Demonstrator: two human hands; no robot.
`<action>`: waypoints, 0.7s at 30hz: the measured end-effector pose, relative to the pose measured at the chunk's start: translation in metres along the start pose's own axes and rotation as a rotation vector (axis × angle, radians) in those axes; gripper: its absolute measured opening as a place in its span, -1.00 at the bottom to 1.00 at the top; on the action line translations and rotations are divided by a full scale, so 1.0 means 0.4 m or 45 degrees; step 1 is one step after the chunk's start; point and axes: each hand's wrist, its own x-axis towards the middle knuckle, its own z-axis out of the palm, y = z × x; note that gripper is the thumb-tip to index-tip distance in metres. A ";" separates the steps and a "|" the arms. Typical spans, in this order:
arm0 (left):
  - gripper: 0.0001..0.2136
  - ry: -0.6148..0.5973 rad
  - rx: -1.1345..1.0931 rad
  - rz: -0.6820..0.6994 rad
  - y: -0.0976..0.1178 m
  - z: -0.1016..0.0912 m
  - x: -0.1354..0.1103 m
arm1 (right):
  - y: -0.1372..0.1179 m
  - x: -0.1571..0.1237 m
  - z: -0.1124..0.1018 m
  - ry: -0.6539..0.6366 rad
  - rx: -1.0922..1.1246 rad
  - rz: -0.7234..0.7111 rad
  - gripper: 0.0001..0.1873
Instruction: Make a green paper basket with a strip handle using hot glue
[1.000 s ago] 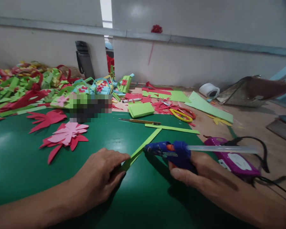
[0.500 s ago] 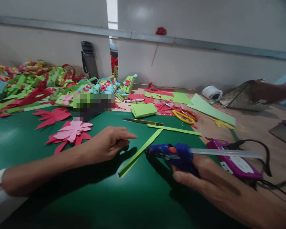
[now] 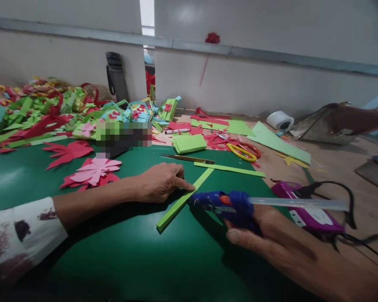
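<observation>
My right hand (image 3: 264,226) is wrapped round a blue hot glue gun (image 3: 222,205) with a clear glue stick (image 3: 297,203) standing out of its back end. The gun's nozzle is right at the edge of a narrow, folded green paper strip (image 3: 173,212) lying aslant on the green mat (image 3: 138,256). My left hand (image 3: 164,182) reaches in from the left, its index finger stretched out onto the strip just above the nozzle and its other fingers curled. A second green strip (image 3: 233,169) crosses near the far end, beside a cutter knife (image 3: 189,159).
Pink and red paper flowers (image 3: 96,171) lie left of my left hand. Farther back are folded green paper (image 3: 189,144), yellow-handled scissors (image 3: 242,152), red scraps and a heap of paper baskets (image 3: 34,109). A purple power strip (image 3: 311,212) with cables sits at the right, near my right wrist.
My left hand has moved right, and its index finger has come down onto the green strip. The glue gun has stayed at nearly the same spot beside the strip.
</observation>
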 end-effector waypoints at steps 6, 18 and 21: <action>-0.54 -0.074 0.025 0.125 -0.001 -0.022 -0.013 | -0.035 -0.004 -0.006 -0.126 -0.153 0.036 -0.63; -0.56 -0.324 -0.023 0.056 0.012 -0.068 -0.003 | -0.050 -0.015 0.012 -0.263 -0.064 0.042 -0.71; -0.60 -0.361 -0.012 0.054 0.014 -0.074 0.004 | -0.050 -0.015 0.016 -0.279 -0.018 0.070 -0.78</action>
